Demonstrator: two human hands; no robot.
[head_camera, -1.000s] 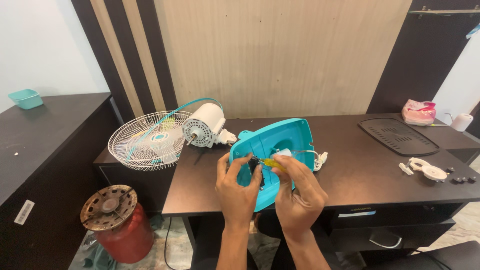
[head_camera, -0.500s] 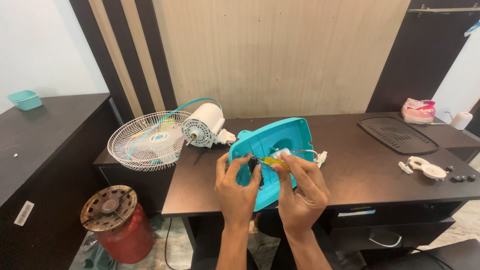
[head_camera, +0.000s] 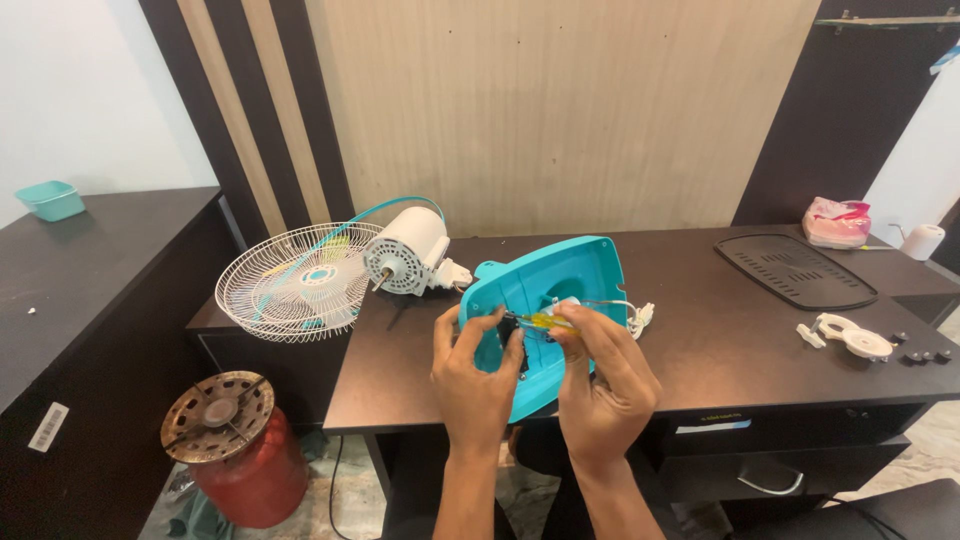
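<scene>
Just right of the white fan motor (head_camera: 407, 262), a teal fan base (head_camera: 545, 300) is gripped by the left hand (head_camera: 473, 375). A yellow-handled screwdriver (head_camera: 541, 320) is pinched by the right hand (head_camera: 605, 385) inside it.

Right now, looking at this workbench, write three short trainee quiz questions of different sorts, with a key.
1. True or false: the right hand holds a yellow-handled screwdriver.
2. What does the left hand grip?
A. wire fan guard
B. teal fan base
C. red gas cylinder
3. Which white part lies beside the wire fan guard?

Key: 1 true; 2 B; 3 the fan motor.
</scene>
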